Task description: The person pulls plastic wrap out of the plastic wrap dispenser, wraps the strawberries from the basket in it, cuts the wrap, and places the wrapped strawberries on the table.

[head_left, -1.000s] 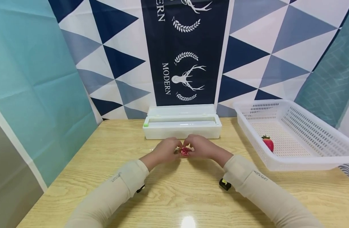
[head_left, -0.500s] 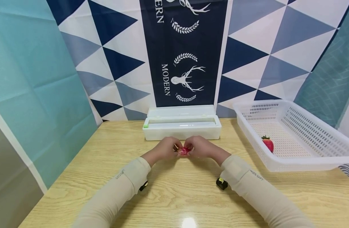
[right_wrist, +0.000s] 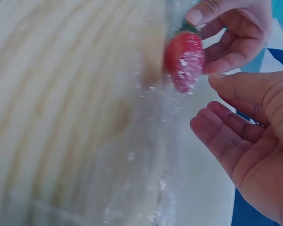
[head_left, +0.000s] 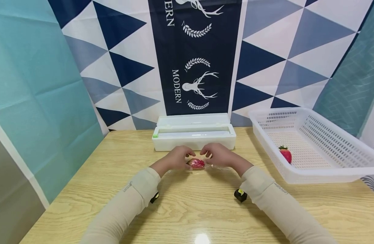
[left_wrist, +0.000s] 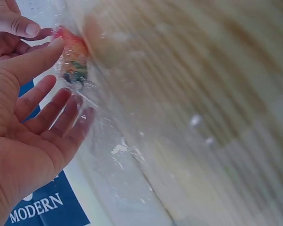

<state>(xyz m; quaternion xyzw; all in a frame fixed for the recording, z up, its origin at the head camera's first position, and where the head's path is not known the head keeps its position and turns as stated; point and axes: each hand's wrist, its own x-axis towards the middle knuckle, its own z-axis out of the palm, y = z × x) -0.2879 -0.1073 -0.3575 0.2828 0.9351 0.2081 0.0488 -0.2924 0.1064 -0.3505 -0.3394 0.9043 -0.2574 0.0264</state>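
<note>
A red strawberry [head_left: 196, 163] lies under shiny clear cling film [right_wrist: 155, 183] on the table, its green leaves toward my left hand [head_left: 177, 158]. In the left wrist view that hand's fingers are spread and relaxed, and the thumb overlaps the wrapped fruit; whether it touches cannot be told. My right hand [head_left: 219, 157] stands just right of the strawberry, thumb and fingers apart, holding nothing. The film stretches out to both sides of the fruit. Behind the hands is a white cling film box [head_left: 194, 143] with its lid raised.
At the right stands a white perforated basket [head_left: 321, 173] with another strawberry [head_left: 286, 155] inside. The wooden table [head_left: 187, 210] reaches back to a patterned curtain [head_left: 202, 44]. Black wrist cameras [head_left: 240, 195] hang under the sleeves.
Both hands were pinched close together over the strawberry; now their fingers have loosened and the hands are slightly apart. More of the wrapped fruit shows, and the right hand has shifted right.
</note>
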